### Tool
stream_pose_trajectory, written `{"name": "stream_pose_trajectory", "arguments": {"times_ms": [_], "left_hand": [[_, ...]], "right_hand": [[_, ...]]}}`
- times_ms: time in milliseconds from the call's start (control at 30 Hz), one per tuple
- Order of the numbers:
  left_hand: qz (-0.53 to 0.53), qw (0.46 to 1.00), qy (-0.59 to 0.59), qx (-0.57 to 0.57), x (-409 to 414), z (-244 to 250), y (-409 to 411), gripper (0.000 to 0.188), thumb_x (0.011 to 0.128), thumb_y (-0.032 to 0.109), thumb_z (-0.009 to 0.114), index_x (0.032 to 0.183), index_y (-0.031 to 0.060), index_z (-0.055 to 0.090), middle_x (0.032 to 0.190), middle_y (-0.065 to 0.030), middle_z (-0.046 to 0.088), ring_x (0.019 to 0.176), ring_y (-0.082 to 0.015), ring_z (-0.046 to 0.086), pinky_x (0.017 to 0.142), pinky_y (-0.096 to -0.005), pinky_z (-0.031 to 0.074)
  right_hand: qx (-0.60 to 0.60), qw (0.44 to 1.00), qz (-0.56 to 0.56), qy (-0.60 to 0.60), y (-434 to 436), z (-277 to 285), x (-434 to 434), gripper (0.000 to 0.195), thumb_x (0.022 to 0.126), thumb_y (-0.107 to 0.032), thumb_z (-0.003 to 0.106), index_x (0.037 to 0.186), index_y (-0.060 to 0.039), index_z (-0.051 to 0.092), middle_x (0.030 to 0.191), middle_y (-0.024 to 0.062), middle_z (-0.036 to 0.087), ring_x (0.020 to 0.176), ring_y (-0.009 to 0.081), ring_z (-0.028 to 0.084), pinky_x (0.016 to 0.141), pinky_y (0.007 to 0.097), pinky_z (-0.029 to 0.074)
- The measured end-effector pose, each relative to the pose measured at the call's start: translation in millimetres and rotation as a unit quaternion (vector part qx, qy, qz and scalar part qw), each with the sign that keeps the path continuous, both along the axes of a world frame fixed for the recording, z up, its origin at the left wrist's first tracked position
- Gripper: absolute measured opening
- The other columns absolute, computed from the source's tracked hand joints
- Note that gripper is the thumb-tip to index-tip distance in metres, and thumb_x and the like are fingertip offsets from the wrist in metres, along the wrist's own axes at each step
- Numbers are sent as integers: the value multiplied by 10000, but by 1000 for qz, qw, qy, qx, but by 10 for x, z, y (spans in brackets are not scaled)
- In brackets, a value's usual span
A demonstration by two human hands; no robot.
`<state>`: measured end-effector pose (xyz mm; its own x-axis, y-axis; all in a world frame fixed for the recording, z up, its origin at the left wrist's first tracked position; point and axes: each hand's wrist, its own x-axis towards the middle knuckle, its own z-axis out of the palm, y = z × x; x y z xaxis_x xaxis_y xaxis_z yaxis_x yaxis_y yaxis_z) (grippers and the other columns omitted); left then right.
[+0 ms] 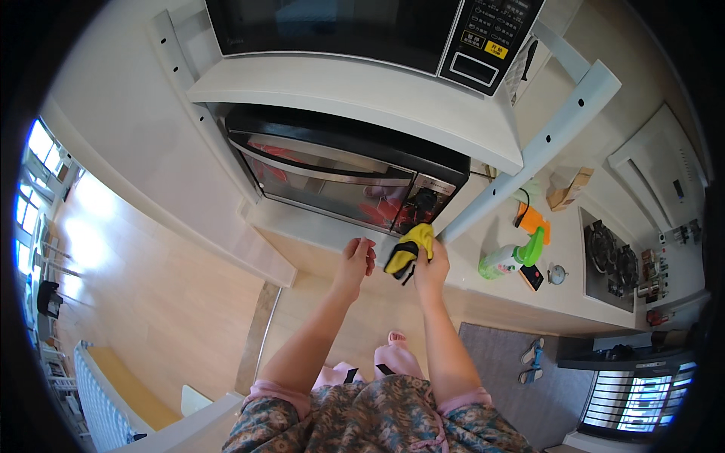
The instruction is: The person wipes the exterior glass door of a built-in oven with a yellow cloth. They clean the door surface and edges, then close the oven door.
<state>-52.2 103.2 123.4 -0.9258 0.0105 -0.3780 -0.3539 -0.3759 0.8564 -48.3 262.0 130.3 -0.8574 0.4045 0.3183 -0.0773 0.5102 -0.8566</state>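
My right hand [433, 270] grips a bunched yellow and black cloth [412, 249] just in front of the lower right corner of a toaster oven [317, 192]. The oven has a curved metal door handle [328, 170], red flower prints on its glass and dark knobs [425, 199] at the right; its door is closed. My left hand [357, 266] hovers before the counter's front edge, left of the cloth. It holds nothing, and its fingers are loosely bent with the thumb apart.
A Midea microwave [340, 34] rests on the white shelf [351, 90] above the oven. A pale rack post [532, 147] slants at the right. Along the right counter are a green-topped spray bottle [507, 259], an orange cloth [532, 219], a phone [531, 277] and a gas hob [609, 257].
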Motion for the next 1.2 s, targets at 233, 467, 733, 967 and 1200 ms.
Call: {"name": "stream_pose_trajectory", "arguments": {"times_ms": [233, 467, 733, 967, 1200], "left_hand": [[5, 999, 37, 11, -15, 33, 197, 219, 998, 247, 444, 955, 66, 559, 711, 12, 505, 543, -69, 447, 482, -225, 356], [74, 940, 271, -195, -236, 278, 464, 283, 987, 264, 480, 872, 23, 572, 699, -54, 571, 565, -136, 524, 519, -278, 407], [-61, 983, 155, -71, -461, 726, 740, 357, 996, 347, 467, 928, 19, 591, 655, 30, 490, 536, -70, 434, 485, -212, 356], [-91, 966, -4, 241, -467, 805, 728, 331, 1012, 318, 426, 977, 12, 548, 703, 9, 457, 568, -69, 406, 449, -213, 301], [-181, 776, -146, 586, -607, 622, 660, 288, 1022, 274, 363, 936, 49, 520, 674, 1, 441, 506, -76, 413, 364, -188, 288]], "right_hand": [[81, 989, -48, 112, -315, 133, -276, 371, 842, 22, 568, 1193, 5, 449, 1222, 221, 455, 1167, 404, 444, 992, 407, 366], [-98, 993, -32, 51, -184, 12, -85, 351, 867, -9, 544, 1210, 11, 472, 1183, 208, 536, 1099, 361, 530, 956, 371, 407], [-212, 975, 9, 65, -44, 26, 140, 339, 919, 16, 490, 1253, -3, 432, 1142, 95, 534, 1028, 162, 525, 903, 271, 429], [-253, 965, 24, 69, 36, -61, 141, 308, 896, 8, 519, 1198, 3, 461, 1149, 128, 514, 1072, 229, 512, 950, 315, 401], [-161, 983, -1, 92, -36, 178, 153, 325, 862, 26, 514, 1184, -5, 478, 1150, 149, 500, 1082, 274, 509, 952, 343, 397]]}}
